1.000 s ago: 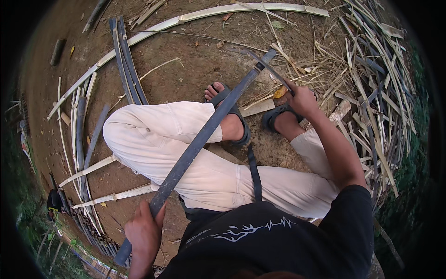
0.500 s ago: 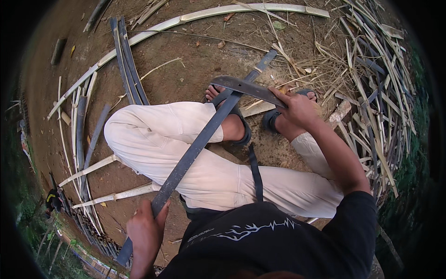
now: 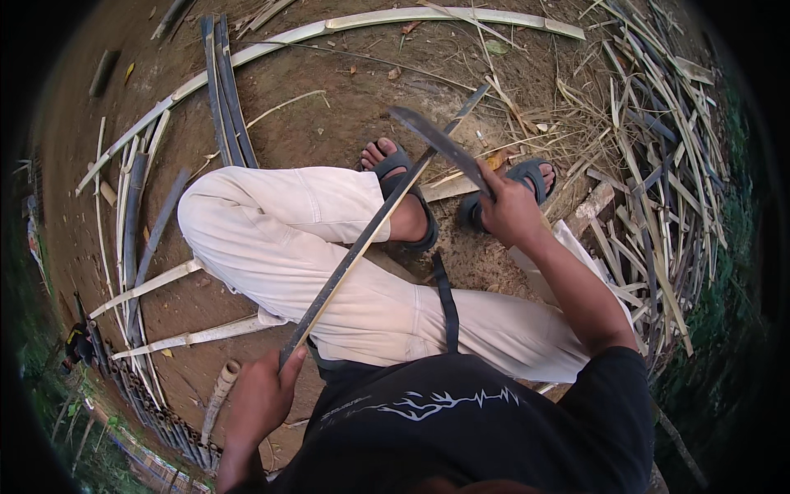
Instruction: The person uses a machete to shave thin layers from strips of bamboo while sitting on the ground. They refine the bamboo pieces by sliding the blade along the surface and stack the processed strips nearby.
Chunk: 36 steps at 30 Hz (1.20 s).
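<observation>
1. One bamboo strip [image 3: 355, 253] slants through mid-frame.
2. At lower left, my left hand [image 3: 259, 399] grips its end; right of centre, my right hand [image 3: 508, 207] grips a machete [image 3: 442, 144].
3. I judge the strip light, springy, sharp-edged: best held near its lower end.

Obscured parts, two items.
Knife [image 3: 444, 146]: handle hidden within right hand [image 3: 508, 207]. Dark strip [image 3: 365, 241]: lower end concealed by left hand [image 3: 265, 395].
</observation>
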### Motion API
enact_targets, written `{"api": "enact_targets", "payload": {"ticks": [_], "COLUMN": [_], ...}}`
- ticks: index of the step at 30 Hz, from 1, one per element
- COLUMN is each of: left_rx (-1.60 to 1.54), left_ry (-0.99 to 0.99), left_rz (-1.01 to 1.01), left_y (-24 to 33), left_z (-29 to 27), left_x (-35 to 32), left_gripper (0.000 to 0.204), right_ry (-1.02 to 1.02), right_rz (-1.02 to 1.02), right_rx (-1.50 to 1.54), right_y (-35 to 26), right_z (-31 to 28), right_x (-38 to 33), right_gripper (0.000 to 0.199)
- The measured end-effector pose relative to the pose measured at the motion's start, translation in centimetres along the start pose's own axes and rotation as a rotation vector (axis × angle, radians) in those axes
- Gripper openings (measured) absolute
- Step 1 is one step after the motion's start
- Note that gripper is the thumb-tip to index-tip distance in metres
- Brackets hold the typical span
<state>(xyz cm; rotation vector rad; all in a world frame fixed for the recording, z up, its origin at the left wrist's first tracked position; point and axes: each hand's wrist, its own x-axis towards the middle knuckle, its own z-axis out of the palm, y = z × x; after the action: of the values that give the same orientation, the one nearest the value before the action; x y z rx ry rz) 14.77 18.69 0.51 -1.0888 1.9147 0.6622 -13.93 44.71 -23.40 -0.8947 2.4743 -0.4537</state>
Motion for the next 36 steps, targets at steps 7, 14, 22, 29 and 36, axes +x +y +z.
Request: {"api": "enact_targets", "payload": {"ticks": [7, 14, 22, 29, 36], "left_rx": [-0.343, -0.399, -0.458, -0.451, -0.619], "left_ry": [-0.217, -0.267, -0.298, -0.315, -0.432], "left_rz": [0.005, -0.044, -0.066, -0.082, -0.189], "left_y": [-3.5, -2.6, -3.3, -3.7, -2.9], "left_z": [3.2, 2.9, 3.8, 4.2, 3.5], "left_x": [1.4, 1.8, 1.5, 1.3, 2.0], "left_gripper": [0.058, 0.059, 0.06, 0.058, 0.057], "right_ry": [-0.122, -0.046, -0.047, -0.076, -0.148], "right_rz": [-0.323, -0.117, 0.056, -0.163, -0.338], "right_rx": [-0.128, -0.088, -0.136, -0.261, -0.161], "right_y": [-2.7, 0.8, 6.2, 4.1, 0.5], "right_z": [-0.5, -1.2, -1.2, -1.7, -2.0], "right_x": [-1.1, 1.2, 4.2, 3.7, 0.8], "right_gripper": [0.072, 0.065, 0.066, 0.062, 0.066]}}
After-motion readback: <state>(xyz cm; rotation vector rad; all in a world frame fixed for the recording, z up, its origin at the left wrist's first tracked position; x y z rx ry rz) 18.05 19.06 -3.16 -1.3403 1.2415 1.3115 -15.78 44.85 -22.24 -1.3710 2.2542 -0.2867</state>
